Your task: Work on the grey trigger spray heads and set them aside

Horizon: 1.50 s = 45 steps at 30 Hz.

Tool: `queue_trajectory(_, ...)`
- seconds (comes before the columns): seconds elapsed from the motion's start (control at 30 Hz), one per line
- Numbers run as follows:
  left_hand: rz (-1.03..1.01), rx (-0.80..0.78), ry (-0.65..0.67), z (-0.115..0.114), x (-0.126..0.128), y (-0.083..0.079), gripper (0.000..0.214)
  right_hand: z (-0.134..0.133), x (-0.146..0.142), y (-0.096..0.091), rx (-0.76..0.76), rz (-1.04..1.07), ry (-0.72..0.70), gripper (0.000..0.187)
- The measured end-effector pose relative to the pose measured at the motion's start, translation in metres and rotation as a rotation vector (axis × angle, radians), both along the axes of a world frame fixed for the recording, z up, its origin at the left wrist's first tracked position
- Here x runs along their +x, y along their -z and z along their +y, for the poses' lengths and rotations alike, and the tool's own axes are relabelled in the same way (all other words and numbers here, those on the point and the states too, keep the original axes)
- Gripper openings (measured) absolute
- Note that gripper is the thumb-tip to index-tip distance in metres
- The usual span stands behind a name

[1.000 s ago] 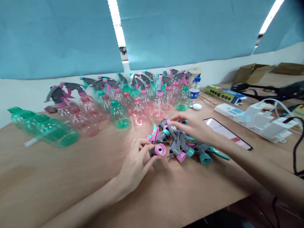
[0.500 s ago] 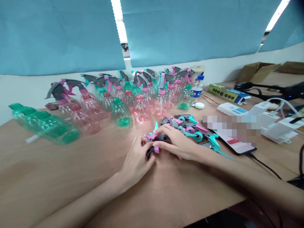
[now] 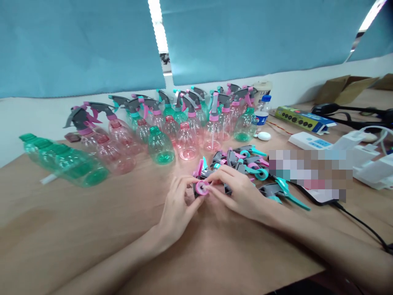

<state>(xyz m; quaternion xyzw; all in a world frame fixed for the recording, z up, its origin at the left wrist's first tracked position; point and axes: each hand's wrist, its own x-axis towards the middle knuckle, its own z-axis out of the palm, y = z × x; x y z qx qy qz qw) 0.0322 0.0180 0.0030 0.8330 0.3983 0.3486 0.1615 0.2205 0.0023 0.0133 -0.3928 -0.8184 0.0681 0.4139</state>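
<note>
Although many of the bottles carry their trigger heads, we judge the work on the tabletop (image 3: pixel 129 229) to be only part done. Toward the wall stand translucent pink and green plastic bottles fitted with grey spray heads (image 3: pixel 213 133), their collars and nozzles pink or teal. Among and in front of these we see open necks: a rounded translucent green bottle without a head (image 3: pixel 161 146), a rounded translucent pink bottle without a head (image 3: pixel 187 144) just beside it, more pink ones behind and to the left, and a slanting row of headless green bottles (image 3: pixel 66 162) at the far left. A heap of loose grey, pink and teal plastic spray heads (image 3: pixel 241 164) lies past our right hand (image 3: pixel 238 190), so a good share is left.

The grey plastic spray head with a round pink collar (image 3: pixel 202 188) is between our hands, near the heap, its collar opening turned toward us. Our left hand (image 3: pixel 178 203) has it in a closed grip, thumb below and fingers above. On the right our grip is narrow, thumb and forefinger touching the collar at its opening; whether they pinch something small and pale there, we cannot tell.
</note>
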Motion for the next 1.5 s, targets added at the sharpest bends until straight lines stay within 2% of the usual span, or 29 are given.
queue_trajectory(0.1, -0.028, -0.004, -0.019, -0.002, -0.001, -0.001, 0.022, -0.003, -0.004, 0.005, 0.042, -0.011, -0.025, 0.013)
queue_trajectory(0.2, -0.039, -0.019, -0.019, -0.002, -0.001, -0.001, 0.028, -0.005, -0.006, 0.009, 0.057, -0.055, 0.033, 0.018)
queue_trajectory(0.3, -0.049, -0.015, 0.012, 0.0, -0.001, -0.001, 0.026, -0.008, -0.008, 0.01, 0.039, -0.086, 0.084, 0.023)
queue_trajectory(0.57, -0.08, -0.104, 0.035, 0.002, -0.001, -0.001, 0.021, -0.016, -0.01, 0.018, -0.27, 0.081, 0.057, 0.029)
queue_trajectory(0.8, -0.098, -0.11, 0.085, 0.002, -0.002, 0.001, 0.017, -0.013, -0.008, 0.019, -0.357, 0.057, -0.003, 0.023)
queue_trajectory(0.97, -0.091, -0.114, 0.107, 0.002, -0.002, 0.002, 0.019, -0.011, -0.007, 0.021, -0.359, 0.076, -0.058, 0.022)
queue_trajectory(1.17, -0.061, -0.063, 0.141, 0.002, -0.001, 0.0, 0.015, -0.01, -0.006, 0.016, -0.372, 0.075, -0.103, 0.022)
queue_trajectory(1.33, -0.026, -0.021, 0.167, 0.001, -0.001, -0.001, 0.018, -0.006, -0.004, 0.012, -0.295, -0.025, -0.113, 0.017)
queue_trajectory(1.5, 0.005, -0.015, 0.189, 0.001, -0.001, -0.001, 0.026, -0.006, -0.003, 0.01, -0.209, -0.122, -0.078, 0.023)
